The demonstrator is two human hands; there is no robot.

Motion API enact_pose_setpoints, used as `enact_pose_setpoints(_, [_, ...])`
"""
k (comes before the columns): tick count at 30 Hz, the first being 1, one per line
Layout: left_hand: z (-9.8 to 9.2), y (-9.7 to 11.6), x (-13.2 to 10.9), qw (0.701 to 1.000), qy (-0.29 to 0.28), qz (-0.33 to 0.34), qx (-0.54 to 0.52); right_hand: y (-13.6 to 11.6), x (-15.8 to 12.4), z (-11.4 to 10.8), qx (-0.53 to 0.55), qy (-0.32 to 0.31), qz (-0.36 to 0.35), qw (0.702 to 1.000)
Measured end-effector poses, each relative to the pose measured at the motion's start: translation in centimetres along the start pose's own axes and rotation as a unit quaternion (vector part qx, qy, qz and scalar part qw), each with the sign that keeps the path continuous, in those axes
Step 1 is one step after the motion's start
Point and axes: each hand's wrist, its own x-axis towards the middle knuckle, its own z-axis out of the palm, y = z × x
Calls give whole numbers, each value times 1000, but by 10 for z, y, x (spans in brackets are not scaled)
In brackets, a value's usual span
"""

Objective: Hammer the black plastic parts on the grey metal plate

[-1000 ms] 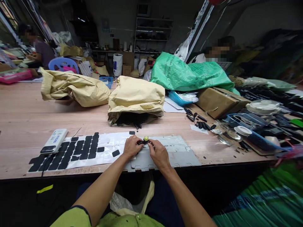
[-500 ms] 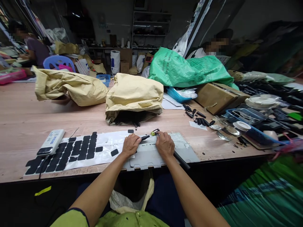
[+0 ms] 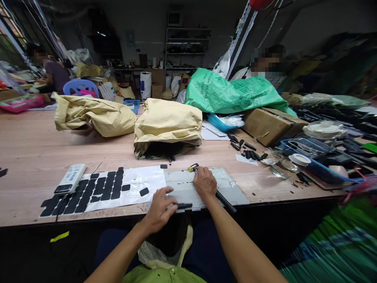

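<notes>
My right hand (image 3: 205, 182) is closed around a hammer (image 3: 225, 201). Its black handle slants toward the table's front edge, and the metallic and yellowish head (image 3: 193, 167) pokes out past my fingers. At the front edge of a grey board (image 3: 188, 190), my left hand (image 3: 160, 208) has its fingers apart. A slim black tube-like piece (image 3: 185, 206) is just off its thumb and fingertips; whether they touch it I cannot tell. Left of the board lies a white sheet (image 3: 135, 179) with rows of black rounded squares (image 3: 108, 184) on and beside it.
Beyond the board, a tan sack (image 3: 167, 120) opens toward me with black pieces at its mouth. Loose black pieces (image 3: 250, 154) lie right of it, near a cardboard box (image 3: 269, 124) and a blue basket (image 3: 324, 165). A white corded device (image 3: 70, 179) stands left. Two people sit farther back.
My left hand has moved down from the board's middle to its front edge, the black piece going with it, and its fingers have spread. My right hand stays on the hammer. The view has shifted slightly.
</notes>
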Motion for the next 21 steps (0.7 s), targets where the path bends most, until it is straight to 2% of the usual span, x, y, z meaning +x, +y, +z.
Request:
enact_pose_setpoints(3, [8,-2,-48,998,-40,26,49,-1,0,-1,-2,-4,4,1000])
enact_pose_setpoints(5, [15,-4,-68,994,-53,44,91,-2,0,-2,-5,-3,5,1000])
enact_pose_setpoints(8, [23,-1,-78,990,-50,56,119,-2,-1,-2,-9,-1,6,1000])
enact_pose_setpoints(10, [23,4,-71,992,-34,48,109,-1,-1,-1,-12,3,3,1000])
enact_pose_setpoints(13, [13,4,-36,996,35,-2,78,0,-1,1,-19,10,-4,1000])
enact_pose_setpoints(17, [-22,-24,52,976,171,-116,63,1,0,3,-20,18,-9,1000])
enact_pose_setpoints(19, [-43,-43,98,957,207,-174,104,1,0,3,-17,19,-11,1000])
enact_pose_setpoints(21, [-61,-58,135,932,200,-255,162,2,1,3,-12,17,-12,1000])
